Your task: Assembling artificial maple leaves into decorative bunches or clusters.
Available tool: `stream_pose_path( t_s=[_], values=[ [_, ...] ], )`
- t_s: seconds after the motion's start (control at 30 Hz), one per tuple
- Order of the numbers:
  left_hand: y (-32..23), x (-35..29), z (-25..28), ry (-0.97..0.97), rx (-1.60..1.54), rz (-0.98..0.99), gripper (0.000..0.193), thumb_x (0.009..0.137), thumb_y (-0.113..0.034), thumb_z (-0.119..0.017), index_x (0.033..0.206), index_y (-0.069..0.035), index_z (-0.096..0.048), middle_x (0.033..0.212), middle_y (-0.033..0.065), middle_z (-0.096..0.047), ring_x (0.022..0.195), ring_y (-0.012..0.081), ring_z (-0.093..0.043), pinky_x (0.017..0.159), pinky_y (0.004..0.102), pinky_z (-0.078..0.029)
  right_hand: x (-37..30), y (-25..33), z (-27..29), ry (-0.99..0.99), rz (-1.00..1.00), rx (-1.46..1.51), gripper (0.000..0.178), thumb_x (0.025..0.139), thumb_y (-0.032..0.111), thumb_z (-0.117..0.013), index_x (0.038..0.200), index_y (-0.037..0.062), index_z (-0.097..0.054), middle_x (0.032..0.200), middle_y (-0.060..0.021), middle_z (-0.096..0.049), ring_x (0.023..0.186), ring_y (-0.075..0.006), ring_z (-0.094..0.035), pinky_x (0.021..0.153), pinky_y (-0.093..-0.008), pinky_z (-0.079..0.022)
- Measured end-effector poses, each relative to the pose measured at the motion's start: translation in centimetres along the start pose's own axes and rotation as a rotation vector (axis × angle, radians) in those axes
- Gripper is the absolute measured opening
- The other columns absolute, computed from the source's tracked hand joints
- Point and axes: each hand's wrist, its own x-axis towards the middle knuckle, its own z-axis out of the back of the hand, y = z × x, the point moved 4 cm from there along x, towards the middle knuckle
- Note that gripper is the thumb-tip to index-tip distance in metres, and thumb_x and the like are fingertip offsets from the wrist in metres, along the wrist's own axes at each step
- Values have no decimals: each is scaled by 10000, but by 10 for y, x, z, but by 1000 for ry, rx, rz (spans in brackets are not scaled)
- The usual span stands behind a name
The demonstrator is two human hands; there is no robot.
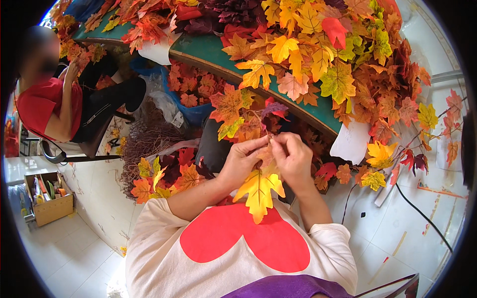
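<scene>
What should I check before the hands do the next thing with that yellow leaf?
1. Both hands on the work: ok. The left hand and right hand meet over the same bunch of leaves.
2. Grip on the yellow leaf: ok. It hangs from the fingertips by its top end.
3. Exact pinch point: cannot tell. The fingers hide it.
4. More leaves in reach: ok. The green table just ahead is heaped with maple leaves.
5. Leaf branch being worked on: ok, it sticks up just above the hands.
6. Room from the other person: ok, seated well off to the left.
</scene>
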Motion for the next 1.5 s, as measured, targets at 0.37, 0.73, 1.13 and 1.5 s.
stream_pose_path(
  t_s=[0.37, 0.73, 1.13, 1.5],
  values=[
    [-2, 8, 6, 302, -655, 375, 332, 917, -44, -439, 1245, -2, -449, 1106, 120, -569, 955, 215, -603, 820, 294, -513, 18, -49, -7, 438, -632, 969, 81, 814, 43, -627, 832, -22, -583, 753, -39, -605, 647, -54, -563, 577, -161, -468],
    [-3, 8, 19, 270, -261, 265, 350, 868, -75, -550, 1206, 3, -506, 1146, 114, -565, 1017, 180, -571, 860, 277, -483, 19, -60, -17, 354, -684, 1010, 80, 807, 37, -625, 854, -15, -585, 784, -58, -625, 697, -102, -626, 627, -192, -514],
    [6, 4, 29, 100, -46, 228, 214, 874, -172, -572, 1014, -12, -598, 903, 60, -627, 739, 123, -608, 659, 260, -520, 14, -56, -24, 344, -608, 1029, 104, 812, 75, -635, 831, -15, -585, 695, -35, -593, 588, -61, -549, 505, -164, -439],
    [9, 6, 6, 42, -327, 419, 117, 859, -99, -571, 962, -48, -593, 807, 44, -614, 690, 124, -607, 624, 256, -520, 7, -65, -8, 302, -535, 925, 125, 819, 102, -632, 828, -14, -587, 781, -39, -617, 687, -70, -573, 616, -190, -467]
  ],
)
